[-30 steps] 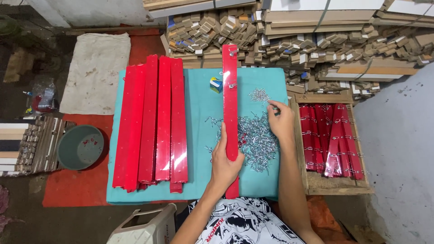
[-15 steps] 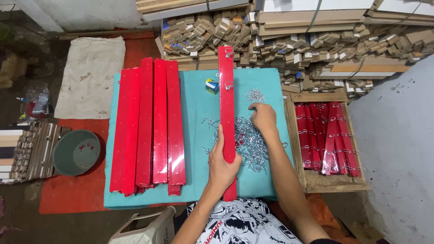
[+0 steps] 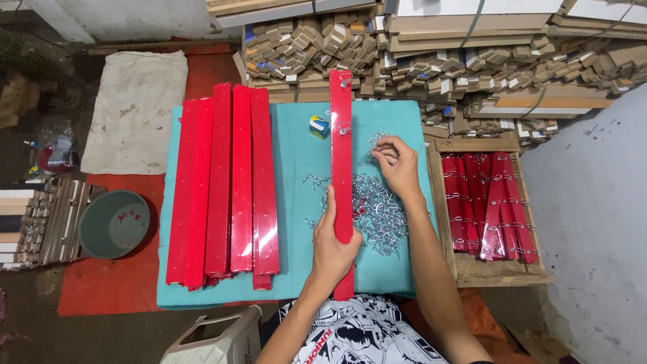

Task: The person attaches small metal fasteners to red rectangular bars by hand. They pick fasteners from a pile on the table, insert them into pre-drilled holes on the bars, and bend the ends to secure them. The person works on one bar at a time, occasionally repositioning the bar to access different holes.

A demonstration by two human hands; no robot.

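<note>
While the left hand (image 3: 335,246) grips a red strip (image 3: 342,162) lying on the teal mat (image 3: 296,175), the right hand (image 3: 397,165) pinches at the metal hooks (image 3: 377,209) beside it.

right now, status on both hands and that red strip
Left hand grips the red strip, flat on the teal mat. Right hand picking at the metal hooks. Nothing blocking; red strip stack sits apart.
</note>
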